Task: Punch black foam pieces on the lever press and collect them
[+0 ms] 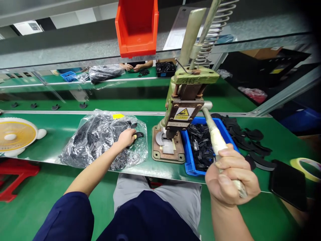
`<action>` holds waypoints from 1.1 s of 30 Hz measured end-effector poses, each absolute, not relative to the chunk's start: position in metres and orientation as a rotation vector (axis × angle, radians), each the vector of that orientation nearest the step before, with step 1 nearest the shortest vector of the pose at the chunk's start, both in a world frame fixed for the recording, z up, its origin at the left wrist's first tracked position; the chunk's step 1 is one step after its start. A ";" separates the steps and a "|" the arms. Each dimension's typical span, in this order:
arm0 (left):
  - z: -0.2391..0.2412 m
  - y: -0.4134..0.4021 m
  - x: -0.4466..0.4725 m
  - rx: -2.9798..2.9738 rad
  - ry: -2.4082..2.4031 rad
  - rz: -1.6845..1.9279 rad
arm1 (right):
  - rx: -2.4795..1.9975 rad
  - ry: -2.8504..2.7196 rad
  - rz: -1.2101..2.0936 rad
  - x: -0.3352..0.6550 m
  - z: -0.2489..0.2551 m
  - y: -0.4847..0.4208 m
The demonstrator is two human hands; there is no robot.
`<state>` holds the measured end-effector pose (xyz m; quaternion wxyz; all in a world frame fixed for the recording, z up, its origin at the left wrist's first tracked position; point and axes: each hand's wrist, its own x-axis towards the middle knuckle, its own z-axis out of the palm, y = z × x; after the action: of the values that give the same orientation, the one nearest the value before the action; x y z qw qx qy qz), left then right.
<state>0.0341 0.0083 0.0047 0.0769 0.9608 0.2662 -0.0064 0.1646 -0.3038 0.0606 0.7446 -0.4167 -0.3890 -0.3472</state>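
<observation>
My right hand (pixel 232 175) is wrapped round the lever handle (pixel 214 132) of a green hand press (pixel 184 90). A yellow warning label is stuck on the press's front. Beneath the press head, a grey curved piece (pixel 159 138) lies on the base plate (pixel 156 155). Over at the left, my left hand (pixel 126 138) is closed on a small black curved piece (pixel 139 135), with something yellow at the fingertips. That hand is above a clear plastic bag (pixel 87 140) full of dark curved pieces. Its grip is partly hidden.
A blue bin (pixel 189 160) of black parts stands right of the press, beside loose black curved pieces (pixel 250 137). A tape roll (pixel 301 167) lies far right, a round fan (pixel 15 134) far left. An orange bin (pixel 136 48) hangs overhead. Another person's hands (pixel 132 67) show across the bench.
</observation>
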 end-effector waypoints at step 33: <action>0.018 -0.073 0.139 1.434 0.855 0.059 | -1.132 -0.975 -0.638 0.166 0.054 -0.326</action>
<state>0.1391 -0.0735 0.0181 0.6709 0.6366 0.3793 0.0262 0.1656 -0.3265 0.0542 0.6878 -0.5057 -0.4358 -0.2851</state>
